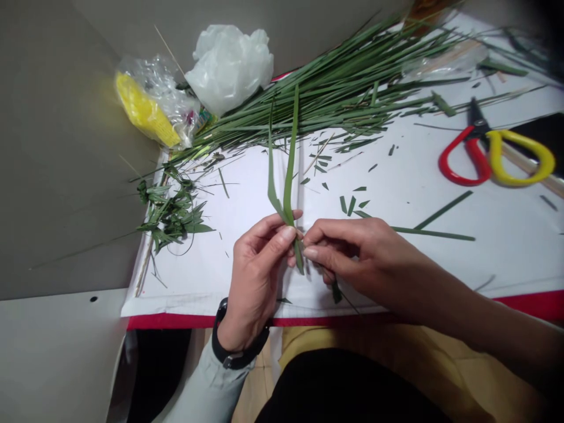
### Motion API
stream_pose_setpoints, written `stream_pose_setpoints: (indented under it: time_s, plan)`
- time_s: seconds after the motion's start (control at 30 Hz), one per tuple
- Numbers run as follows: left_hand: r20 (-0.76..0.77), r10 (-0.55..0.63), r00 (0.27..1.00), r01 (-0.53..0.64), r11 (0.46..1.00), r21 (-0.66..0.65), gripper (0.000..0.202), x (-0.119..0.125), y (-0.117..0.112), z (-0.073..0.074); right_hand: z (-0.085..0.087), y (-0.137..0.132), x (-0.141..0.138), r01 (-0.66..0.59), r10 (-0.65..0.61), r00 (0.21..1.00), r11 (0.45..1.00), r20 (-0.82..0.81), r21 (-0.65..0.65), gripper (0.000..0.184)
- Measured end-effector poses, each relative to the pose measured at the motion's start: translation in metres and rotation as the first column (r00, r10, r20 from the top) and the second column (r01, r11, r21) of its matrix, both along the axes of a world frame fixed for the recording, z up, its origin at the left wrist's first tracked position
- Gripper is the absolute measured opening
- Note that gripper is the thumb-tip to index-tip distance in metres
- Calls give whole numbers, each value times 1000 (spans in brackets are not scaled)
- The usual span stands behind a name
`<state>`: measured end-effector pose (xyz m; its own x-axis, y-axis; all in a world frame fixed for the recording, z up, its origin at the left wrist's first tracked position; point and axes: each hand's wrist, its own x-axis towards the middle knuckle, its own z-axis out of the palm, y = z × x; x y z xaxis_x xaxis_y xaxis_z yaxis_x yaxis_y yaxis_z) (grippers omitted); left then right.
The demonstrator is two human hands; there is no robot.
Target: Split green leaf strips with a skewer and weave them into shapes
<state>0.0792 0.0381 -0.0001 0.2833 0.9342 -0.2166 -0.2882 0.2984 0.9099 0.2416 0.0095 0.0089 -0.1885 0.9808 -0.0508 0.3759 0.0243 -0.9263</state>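
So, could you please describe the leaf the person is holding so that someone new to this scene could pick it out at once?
On the white sheet, a long bundle of green leaves lies along the far side. Just in front, the left hand and right hand pinch one leaf. It alone stands up off the sheet, two long strands rising in a narrow V.

Leaf blades (291,164) mid-green. Scissor handles (473,157): one red, one yellow. White sheet (497,252), red border (529,305). Yellow packet (143,108). Watch strap (238,346) black.
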Motion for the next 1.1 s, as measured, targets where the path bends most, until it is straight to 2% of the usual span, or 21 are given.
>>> stream_pose_setpoints:
  time_s: [0.1,0.33,0.67,0.9,1.1]
  plan:
    - [26,-4,1000,5,1000,-4,18,0,2,-1,1,0,1,-11,10,999,1000,-35,-25,18]
    - [-18,-43,999,43,999,-24,25,-1,-1,-1,2,3,0,13,-13,999,1000,42,-1,19]
    - [20,-48,999,49,998,-39,26,-4,3,-1,0,2,0,55,-55,998,998,-11,-28,16]
    - [-6,-35,999,35,999,-32,26,-3,3,-1,4,4,-2,83,-81,994,996,71,-39,15]
    - [-28,-7,1000,6,999,-32,28,-3,4,0,-3,3,-1,125,-129,991,987,-37,-99,9]
